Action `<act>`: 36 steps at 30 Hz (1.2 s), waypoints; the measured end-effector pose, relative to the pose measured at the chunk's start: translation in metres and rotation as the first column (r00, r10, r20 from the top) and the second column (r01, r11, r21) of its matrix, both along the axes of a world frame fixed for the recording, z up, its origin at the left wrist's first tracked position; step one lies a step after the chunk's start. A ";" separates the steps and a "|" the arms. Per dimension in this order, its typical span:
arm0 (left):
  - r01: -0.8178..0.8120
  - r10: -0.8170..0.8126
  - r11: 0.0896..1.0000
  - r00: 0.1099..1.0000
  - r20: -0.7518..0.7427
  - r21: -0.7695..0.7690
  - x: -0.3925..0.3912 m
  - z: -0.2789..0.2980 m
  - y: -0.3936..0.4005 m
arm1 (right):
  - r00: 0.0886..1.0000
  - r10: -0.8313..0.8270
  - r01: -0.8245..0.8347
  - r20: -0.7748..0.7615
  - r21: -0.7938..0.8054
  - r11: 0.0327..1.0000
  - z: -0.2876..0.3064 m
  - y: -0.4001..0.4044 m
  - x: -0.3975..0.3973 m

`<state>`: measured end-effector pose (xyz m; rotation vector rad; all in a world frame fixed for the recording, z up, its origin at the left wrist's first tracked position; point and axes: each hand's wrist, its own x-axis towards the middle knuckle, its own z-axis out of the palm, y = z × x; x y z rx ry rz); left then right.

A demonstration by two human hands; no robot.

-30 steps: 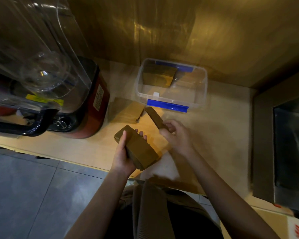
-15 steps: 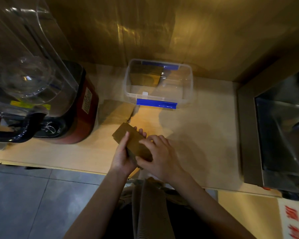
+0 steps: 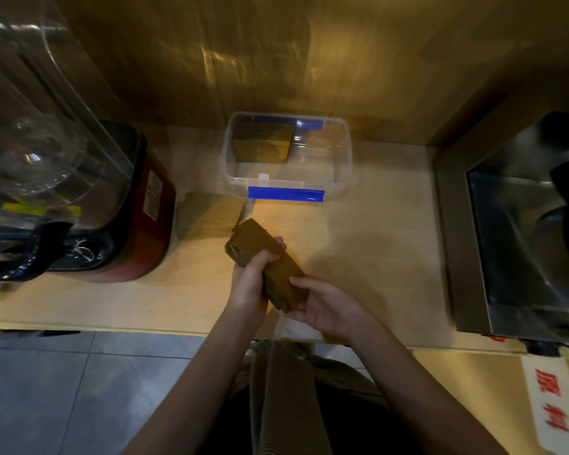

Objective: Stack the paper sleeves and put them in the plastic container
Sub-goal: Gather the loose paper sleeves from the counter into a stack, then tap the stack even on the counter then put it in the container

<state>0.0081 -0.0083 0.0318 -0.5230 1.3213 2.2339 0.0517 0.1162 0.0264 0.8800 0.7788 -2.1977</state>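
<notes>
**Brown sleeves: part boxed, part in hand**

We've got one stack [image 3: 266, 265] gripped over the bench [image 3: 375, 257]. Left hand [image 3: 248, 287] has fingers curled round its middle; right hand [image 3: 330, 305] cups the near end, fingers pressed vs. the edge, squaring it we reckon. Container [image 3: 340, 165], lid off, already holds a batch [image 3: 262, 144] at its back-left. Loose pile [image 3: 209, 215] lies beside the blender [image 3: 138, 208], not yet stacked. Approx. midway: held stack goes in next, then the pile.
</notes>
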 end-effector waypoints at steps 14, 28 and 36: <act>0.316 -0.460 0.739 0.882 -0.102 -0.595 -0.008 -0.051 -0.015 | 0.860 0.472 -0.079 -0.192 0.865 0.496 -0.014 0.052 -0.003; 0.231 -0.550 0.536 0.825 -0.129 -0.812 0.004 -0.081 0.001 | 0.952 0.250 0.070 -0.179 0.919 0.389 -0.063 0.027 0.010; 0.222 -0.420 0.607 0.905 -0.071 -0.763 0.003 -0.074 0.014 | 0.954 0.211 0.086 -0.214 0.867 0.490 -0.064 0.026 0.008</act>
